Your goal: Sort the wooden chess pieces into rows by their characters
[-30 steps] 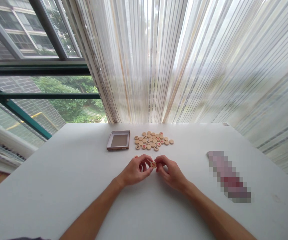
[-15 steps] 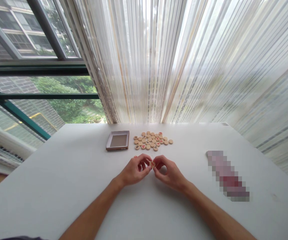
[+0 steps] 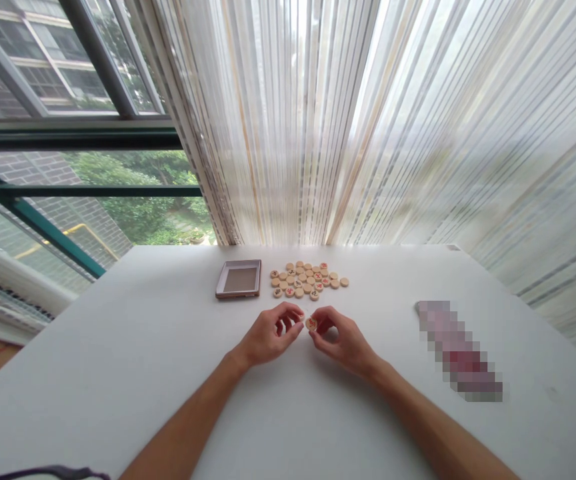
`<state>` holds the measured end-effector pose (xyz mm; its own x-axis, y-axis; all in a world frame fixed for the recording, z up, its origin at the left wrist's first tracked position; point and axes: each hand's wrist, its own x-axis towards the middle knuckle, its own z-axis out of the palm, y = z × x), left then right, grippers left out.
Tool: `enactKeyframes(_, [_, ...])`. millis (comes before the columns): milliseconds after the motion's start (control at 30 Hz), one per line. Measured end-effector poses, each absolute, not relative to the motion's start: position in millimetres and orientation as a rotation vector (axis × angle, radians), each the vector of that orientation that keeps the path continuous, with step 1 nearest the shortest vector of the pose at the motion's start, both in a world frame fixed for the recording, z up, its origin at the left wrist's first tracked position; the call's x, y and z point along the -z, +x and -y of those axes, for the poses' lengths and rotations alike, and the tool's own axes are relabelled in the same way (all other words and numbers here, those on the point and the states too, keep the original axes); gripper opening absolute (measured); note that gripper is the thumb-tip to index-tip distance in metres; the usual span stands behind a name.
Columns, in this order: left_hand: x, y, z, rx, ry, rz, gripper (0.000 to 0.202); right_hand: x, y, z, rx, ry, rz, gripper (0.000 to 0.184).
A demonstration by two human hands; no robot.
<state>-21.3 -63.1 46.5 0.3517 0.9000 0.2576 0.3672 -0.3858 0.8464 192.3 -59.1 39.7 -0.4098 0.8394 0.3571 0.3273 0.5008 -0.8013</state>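
A small round wooden game piece [image 3: 311, 323] with a red mark is pinched in the fingertips of my right hand [image 3: 341, 340], a little above the white table [image 3: 118, 347]. My left hand [image 3: 271, 337] is curled right beside it, its fingertips almost touching the piece; whether it holds anything is hidden. Farther back lies a cluster of several similar wooden pieces [image 3: 308, 280], some with red or black marks. Left of that cluster sits a shallow brown-rimmed box lid [image 3: 239, 279].
A blurred pink and red oblong thing [image 3: 461, 350] lies on the table at the right. Striped sheer curtains [image 3: 368, 120] hang behind the table's far edge. A window [image 3: 68, 167] with green frames is at the left.
The piece was held between the fingertips of both hands; now it sits in my right fingertips and my left fingers have drawn slightly off it. Both hands stayed in place.
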Motion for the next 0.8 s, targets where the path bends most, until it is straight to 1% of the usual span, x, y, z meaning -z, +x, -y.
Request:
enactKeyframes(200, [-47.6, -26.6, 58.9, -1.106, 2.204, -1.310, 0.012, -39.2, 197.5, 55.5, -0.780, -1.001, 1.953, 0.017])
enactKeyframes(433, [-46.9, -31.1, 54.3, -1.094, 2.407, -1.271, 0.015, -39.6, 202.3, 50.8, -0.757, -1.059, 1.919, 0.015])
enactKeyframes(633, [-41.5, -31.2, 51.2, -1.064, 2.419, -1.255, 0.018, -39.1, 203.3, 47.5, -0.706, -1.119, 1.914, 0.016])
enactKeyframes(800, [-38.1, -33.2, 49.2, -1.021, 2.397, -1.247, 0.023, -36.0, 206.2, 43.6, -0.589, -1.154, 2.009, 0.013])
